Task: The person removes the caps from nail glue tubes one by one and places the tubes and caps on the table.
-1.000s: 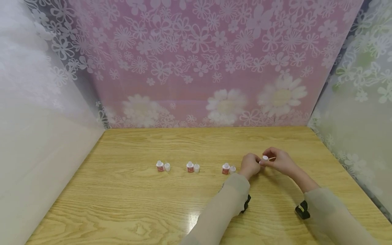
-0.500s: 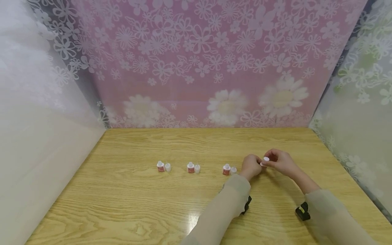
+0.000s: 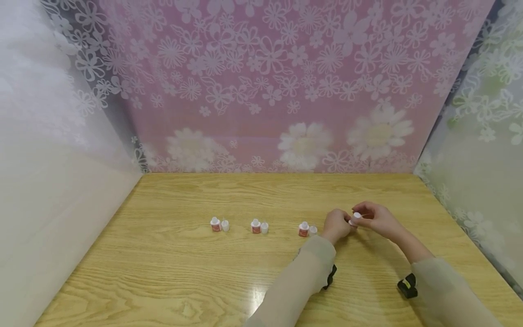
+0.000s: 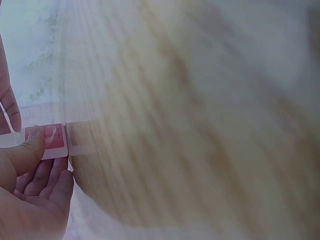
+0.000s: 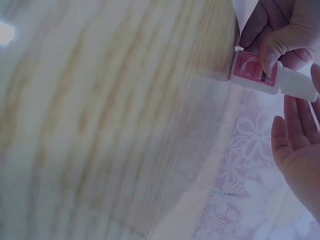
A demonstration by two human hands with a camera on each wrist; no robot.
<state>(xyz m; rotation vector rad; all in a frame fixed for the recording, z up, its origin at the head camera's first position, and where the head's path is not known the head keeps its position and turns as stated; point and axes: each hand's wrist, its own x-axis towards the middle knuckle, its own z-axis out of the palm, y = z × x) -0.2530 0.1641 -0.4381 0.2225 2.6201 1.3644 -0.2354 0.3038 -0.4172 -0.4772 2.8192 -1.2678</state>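
In the head view, my left hand [image 3: 336, 225] grips a small white bottle near the table's right side. The right wrist view shows the bottle [image 5: 242, 75] bearing a red-pink label, with the left thumb pressed over it. On its mouth end sits a white cap [image 5: 298, 85], and the bottle stands upright at or near the tabletop. My right hand [image 3: 377, 220] pinches that cap [image 3: 357, 216] between thumb and fingers. Part of the right hand [image 4: 9, 102] shows at the edge of the left wrist view.
Left of the hands, three similar bottles [image 3: 215, 224], [image 3: 256, 226], [image 3: 303, 229] stand in a row on the wooden table [image 3: 163, 272]. Beside each is a small white cap [image 3: 225, 225]. Floral sheets [image 3: 261, 91] enclose the back and sides.
My right fingers shift their hold around the cap, while the left hand keeps its grip on the bottle. The whole head view moves slightly; the other bottles stay put.
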